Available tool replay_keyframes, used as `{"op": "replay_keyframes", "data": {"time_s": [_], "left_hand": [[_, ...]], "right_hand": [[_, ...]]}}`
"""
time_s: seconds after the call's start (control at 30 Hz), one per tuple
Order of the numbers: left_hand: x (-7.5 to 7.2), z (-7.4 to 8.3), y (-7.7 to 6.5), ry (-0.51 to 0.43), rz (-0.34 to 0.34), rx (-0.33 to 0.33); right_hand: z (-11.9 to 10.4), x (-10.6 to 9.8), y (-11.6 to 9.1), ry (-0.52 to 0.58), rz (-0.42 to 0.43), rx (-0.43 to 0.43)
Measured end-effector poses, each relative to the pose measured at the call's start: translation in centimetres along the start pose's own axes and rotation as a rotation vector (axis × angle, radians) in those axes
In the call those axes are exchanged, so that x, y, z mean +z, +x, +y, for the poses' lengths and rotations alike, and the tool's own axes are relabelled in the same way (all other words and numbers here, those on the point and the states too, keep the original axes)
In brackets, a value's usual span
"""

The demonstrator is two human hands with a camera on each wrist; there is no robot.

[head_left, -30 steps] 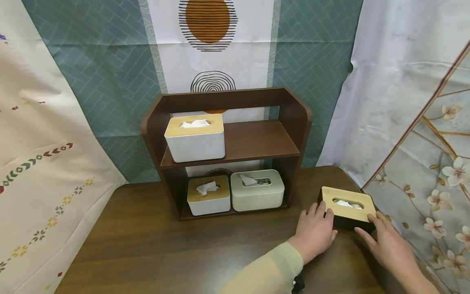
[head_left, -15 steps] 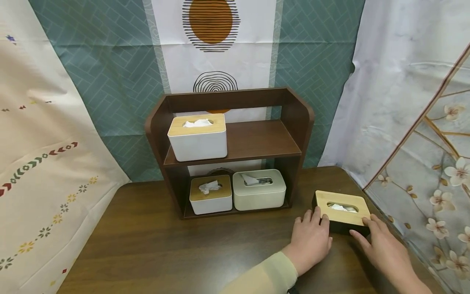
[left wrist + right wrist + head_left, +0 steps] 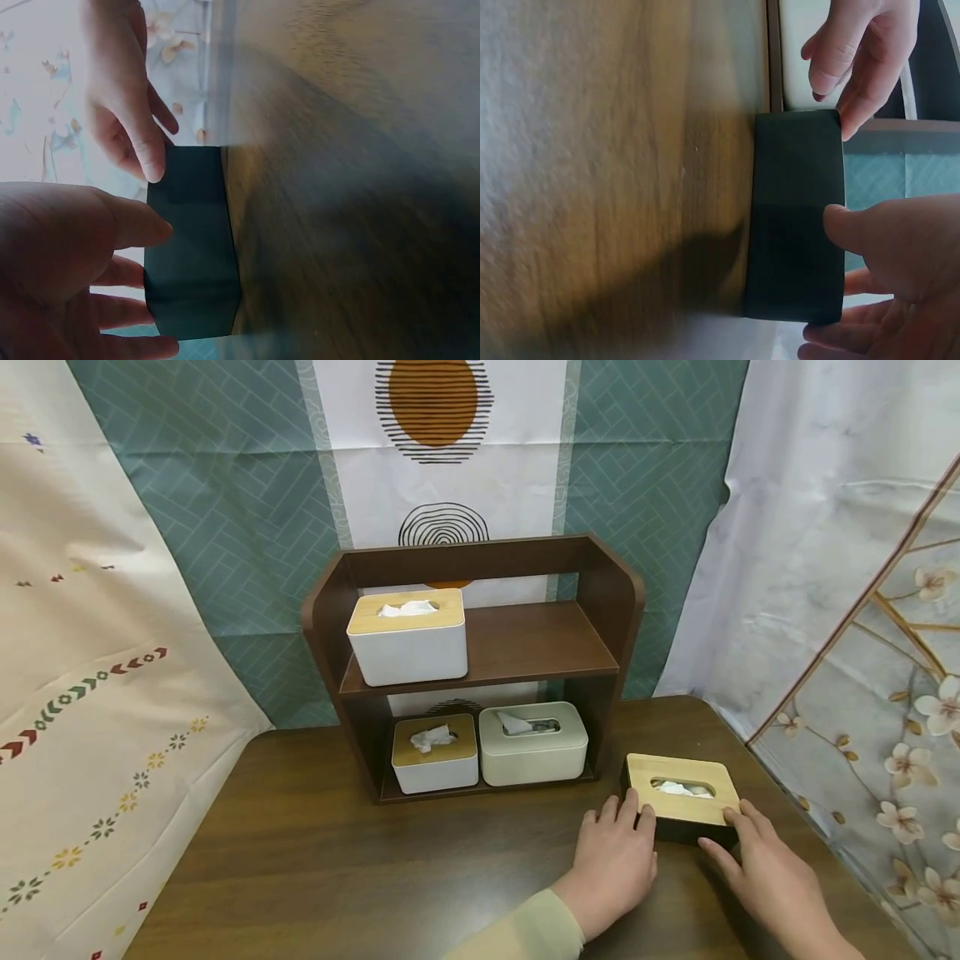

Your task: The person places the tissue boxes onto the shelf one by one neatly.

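A low black tissue box (image 3: 682, 797) with a pale wood lid sits on the table at the right, a white tissue showing in its oval slot. At the box's left front corner, my left hand (image 3: 611, 862) grips it, thumb on the dark front face (image 3: 191, 232) and fingers around the end. My right hand (image 3: 772, 878) holds the other end, its thumb pressed to the front and its fingers wrapped over the right side. The right wrist view shows the right hand (image 3: 896, 247) from below, with the left hand (image 3: 866, 56) at the far end.
A dark brown two-tier shelf (image 3: 540, 639) stands left of the black box. On its upper tier sits a large white tissue box (image 3: 408, 652). Below are a smaller white wood-lidded box (image 3: 437, 775) and a cream box (image 3: 534, 760). A floral curtain (image 3: 885, 760) borders the table's right edge.
Both hands have moved the black tissue box left along the table and a little nearer to me. The boxes on the shelf keep their places; the head view has shifted slightly.
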State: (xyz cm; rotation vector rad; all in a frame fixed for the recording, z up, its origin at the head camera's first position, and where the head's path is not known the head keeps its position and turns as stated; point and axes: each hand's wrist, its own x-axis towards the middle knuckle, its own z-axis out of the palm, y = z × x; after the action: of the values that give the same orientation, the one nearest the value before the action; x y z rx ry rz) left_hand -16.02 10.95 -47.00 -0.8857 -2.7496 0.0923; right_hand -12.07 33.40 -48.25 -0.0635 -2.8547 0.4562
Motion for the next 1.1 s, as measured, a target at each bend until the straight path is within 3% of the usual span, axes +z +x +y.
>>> {"op": "replay_keyframes", "data": {"time_s": [0.43,0.53,1.1], "left_hand": [[-0.8,-1.5,-2.1,0.048,0.009,0.022],[-0.9,-1.9,-2.4,0.054,0.028,0.033],[-0.5,-4.2,-5.7,0.042,0.187,0.071]], "right_hand": [[-1.9,0.6,-1.0,0.009,0.097,-0.042],[-2.2,0.8,-1.2,0.015,0.127,-0.06],[-4.1,1.0,-1.8,0.018,0.105,-0.1]]}}
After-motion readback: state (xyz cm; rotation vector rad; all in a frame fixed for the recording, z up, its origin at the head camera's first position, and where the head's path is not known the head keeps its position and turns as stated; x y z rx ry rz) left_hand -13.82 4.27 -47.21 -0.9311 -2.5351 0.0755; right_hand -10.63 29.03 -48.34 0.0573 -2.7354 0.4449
